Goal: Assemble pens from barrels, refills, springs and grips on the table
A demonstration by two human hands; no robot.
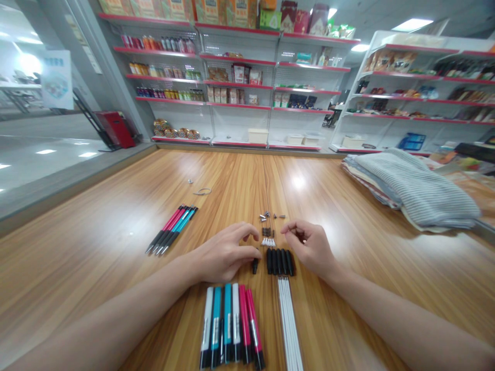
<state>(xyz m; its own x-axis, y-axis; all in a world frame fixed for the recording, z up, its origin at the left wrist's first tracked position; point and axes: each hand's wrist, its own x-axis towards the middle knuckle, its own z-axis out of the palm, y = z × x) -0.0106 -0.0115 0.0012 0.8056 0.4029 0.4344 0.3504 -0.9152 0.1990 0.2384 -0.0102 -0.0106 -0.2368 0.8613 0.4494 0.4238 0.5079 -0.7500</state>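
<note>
My left hand (228,251) hovers over the table with thumb and forefinger apart and nothing visible between them. Just below its thumb tip lies a short black pen part (255,265). Beside the small parts, my right hand (312,246) is closed with its fingertips together; whatever they may hold is too small to make out. Between the hands are a row of black rubber grips (280,262), small white pieces (268,241), dark springs (266,232) and metal tips (263,217). Nearer me lie pen barrels in white, blue and pink (227,314) and thin white refills (289,324).
Several whole pens (172,229) lie to the left on the wooden table (116,288). Behind them are a thin loop (202,191) and a small metal bit (190,181). Folded striped cloths (417,185) are piled at right. Stocked shelves (240,105) stand past the table's far edge.
</note>
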